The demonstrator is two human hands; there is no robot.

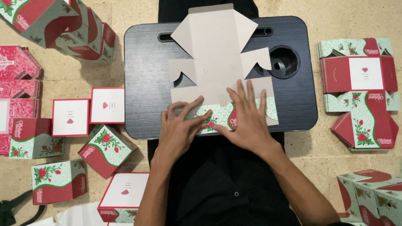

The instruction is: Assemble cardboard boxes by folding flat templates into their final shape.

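Both hands, left hand (178, 124) and right hand (247, 115), are pressed flat, fingers spread, on the folded flap (221, 116) of the carton blank (215, 52); uneven pressure is judged likely to skew the crease.

The scene is lit evenly and softly from above; only faint shadows are cast beside the boxes. Focus is held throughout, slight softness and distortion being seen toward the corners.

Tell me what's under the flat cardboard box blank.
The box blank lies on a black lap tray. Left hand and right hand press its folded printed flap. The tray surface beneath the blank is covered, so anything there is hidden.
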